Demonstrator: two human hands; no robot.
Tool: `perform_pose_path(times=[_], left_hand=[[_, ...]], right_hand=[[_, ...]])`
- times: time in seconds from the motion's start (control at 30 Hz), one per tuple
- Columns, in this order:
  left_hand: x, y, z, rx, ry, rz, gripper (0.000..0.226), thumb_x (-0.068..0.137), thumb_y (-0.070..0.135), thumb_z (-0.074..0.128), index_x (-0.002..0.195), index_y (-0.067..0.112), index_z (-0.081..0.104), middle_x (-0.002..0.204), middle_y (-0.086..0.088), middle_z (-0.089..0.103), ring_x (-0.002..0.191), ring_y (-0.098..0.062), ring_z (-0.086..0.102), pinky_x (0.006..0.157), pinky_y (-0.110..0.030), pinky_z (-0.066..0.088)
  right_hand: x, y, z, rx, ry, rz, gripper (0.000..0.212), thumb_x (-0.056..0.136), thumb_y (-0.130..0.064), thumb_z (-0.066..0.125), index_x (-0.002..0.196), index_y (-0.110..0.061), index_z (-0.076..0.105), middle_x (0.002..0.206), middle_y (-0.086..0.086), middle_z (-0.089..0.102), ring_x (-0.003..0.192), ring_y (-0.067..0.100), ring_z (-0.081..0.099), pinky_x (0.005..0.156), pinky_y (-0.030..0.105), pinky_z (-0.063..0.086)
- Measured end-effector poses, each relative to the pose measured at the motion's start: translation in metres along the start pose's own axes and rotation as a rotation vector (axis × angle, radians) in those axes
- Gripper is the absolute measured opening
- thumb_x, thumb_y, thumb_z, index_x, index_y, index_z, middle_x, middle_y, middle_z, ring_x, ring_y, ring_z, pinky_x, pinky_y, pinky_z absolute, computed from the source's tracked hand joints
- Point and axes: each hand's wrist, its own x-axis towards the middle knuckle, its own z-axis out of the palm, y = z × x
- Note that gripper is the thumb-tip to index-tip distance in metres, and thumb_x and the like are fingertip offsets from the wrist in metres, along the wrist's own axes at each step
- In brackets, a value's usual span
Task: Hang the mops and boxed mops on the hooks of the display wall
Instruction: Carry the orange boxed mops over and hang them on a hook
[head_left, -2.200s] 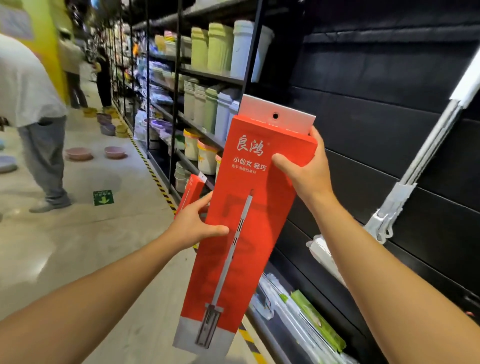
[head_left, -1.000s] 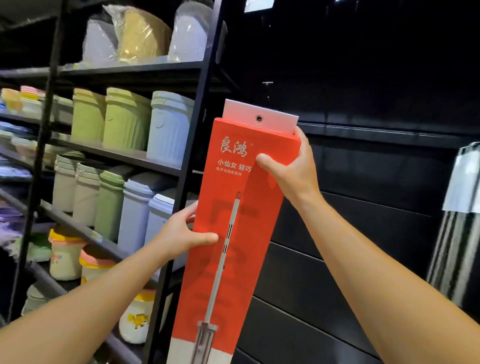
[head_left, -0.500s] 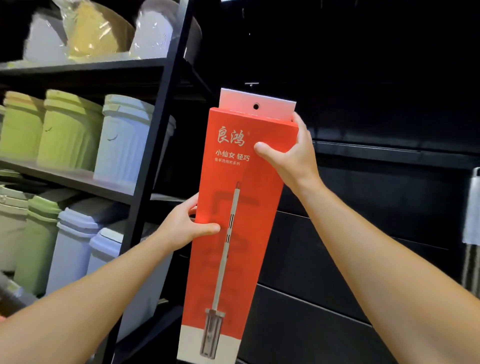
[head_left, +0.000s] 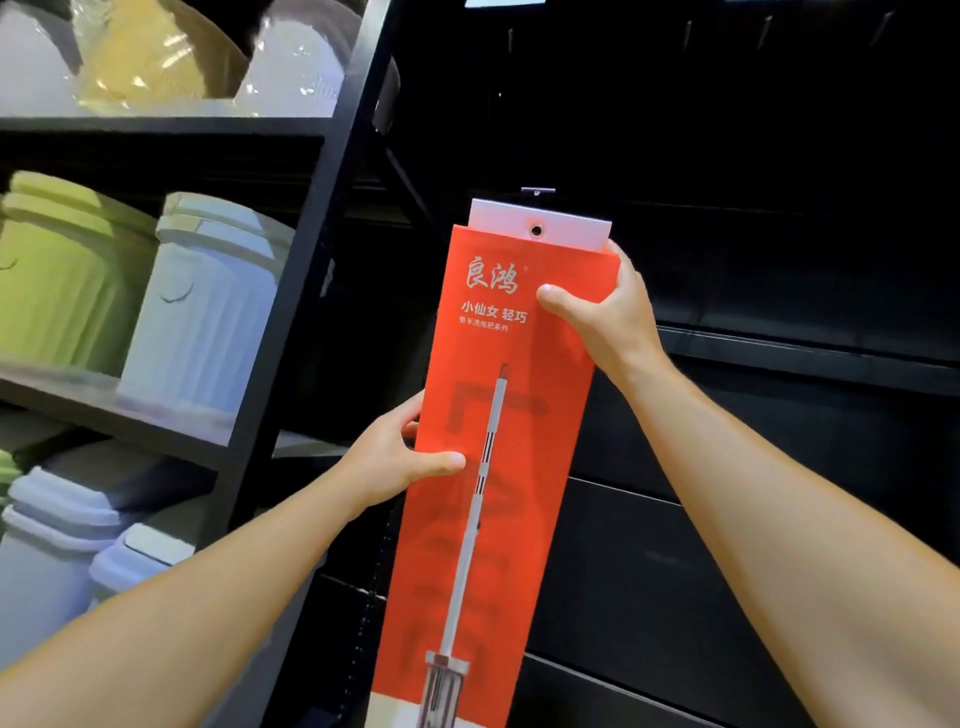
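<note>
I hold a tall red boxed mop (head_left: 509, 415) upright against the black display wall (head_left: 753, 260). Its white hang tab (head_left: 540, 228) with a round hole sits just below a small metal hook (head_left: 537, 192). My left hand (head_left: 395, 457) grips the box's left edge at mid-height, thumb across the front. My right hand (head_left: 608, 317) grips the upper right corner, thumb on the front, fingers behind. Whether the hook is through the hole I cannot tell.
Black shelving (head_left: 311, 260) stands at the left with green bins (head_left: 67, 270) and pale blue bins (head_left: 208, 301), and wrapped tubs on top. More small hooks (head_left: 688, 31) stick out high on the dark wall. A horizontal wall rail (head_left: 805, 353) runs at the right.
I have lifted the box from low in the aisle up to the wall; its tab has risen to just under the hook. Both hands keep their grips.
</note>
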Motion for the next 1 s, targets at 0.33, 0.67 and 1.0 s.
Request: perform_pose_path(times=[0.33, 0.67, 1.0], left_hand=[[0.041, -0.033, 0.000, -0.041, -0.039, 0.065, 0.073, 0.069, 0.049, 0.081, 0.133, 0.057, 0.047, 0.116, 0.024, 0.068, 0.107, 0.002, 0.063, 0.093, -0.041, 0.055], [0.058, -0.045, 0.002, -0.100, -0.095, 0.114, 0.070, 0.069, 0.057, 0.079, 0.131, 0.059, 0.048, 0.116, 0.030, 0.065, 0.112, -0.001, 0.061, 0.092, -0.045, 0.056], [0.054, -0.055, 0.011, -0.126, -0.104, 0.119, 0.072, 0.070, 0.057, 0.080, 0.133, 0.057, 0.046, 0.119, 0.028, 0.064, 0.113, -0.002, 0.061, 0.092, -0.043, 0.056]], right_hand=[[0.019, 0.011, 0.020, -0.115, 0.075, 0.038, 0.101, 0.055, -0.056, 0.079, 0.146, -0.027, 0.044, 0.133, 0.004, 0.058, 0.116, 0.016, 0.063, 0.097, 0.041, 0.056], [0.024, 0.008, 0.022, -0.167, 0.121, -0.014, 0.077, 0.061, -0.048, 0.082, 0.131, -0.031, 0.053, 0.128, 0.003, 0.061, 0.110, 0.013, 0.066, 0.093, 0.039, 0.058], [0.015, 0.009, 0.019, -0.223, 0.119, -0.004, 0.087, 0.063, -0.049, 0.082, 0.140, -0.027, 0.048, 0.131, 0.002, 0.060, 0.113, 0.014, 0.065, 0.095, 0.039, 0.057]])
